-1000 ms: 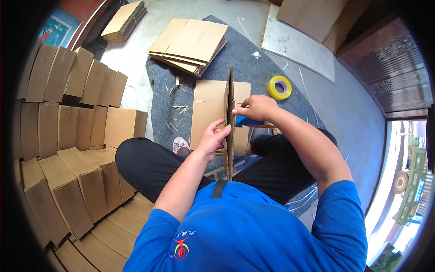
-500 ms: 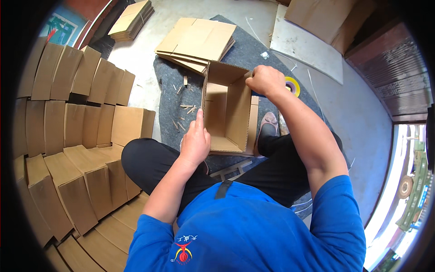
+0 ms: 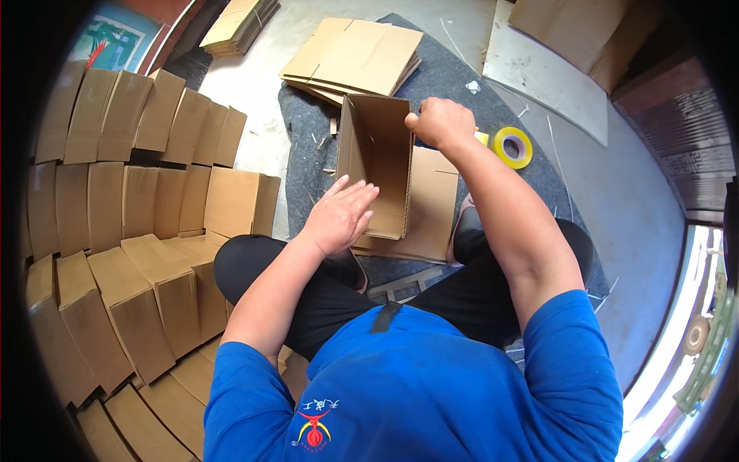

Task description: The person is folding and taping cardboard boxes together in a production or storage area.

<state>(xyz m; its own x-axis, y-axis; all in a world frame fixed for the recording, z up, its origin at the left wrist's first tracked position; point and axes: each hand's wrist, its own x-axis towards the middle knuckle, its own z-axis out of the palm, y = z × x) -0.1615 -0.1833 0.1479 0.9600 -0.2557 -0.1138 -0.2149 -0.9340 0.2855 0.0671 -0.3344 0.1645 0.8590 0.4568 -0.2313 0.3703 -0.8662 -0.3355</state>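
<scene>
An open cardboard box stands between my hands with its inside facing up, looking narrow and slightly skewed. My right hand is closed at its far right corner, the thumb against the rim. Over the near left rim lies my left hand, its fingers stretched out and a little blurred; whether it presses on the box I cannot tell. Beneath and right of the box shows a flat cardboard sheet, close to my foot. A yellow tape roll rests on the dark mat beyond my right wrist.
Flattened cartons are stacked on the dark mat ahead. Rows of cardboard boxes rise along my left side. Another carton bundle lies at the far left, and a pale board at the far right.
The box has shifted left over the sheet and looks narrower. My left hand went from a pointing finger at its left side to spread fingers over the near rim. More of the tape roll shows.
</scene>
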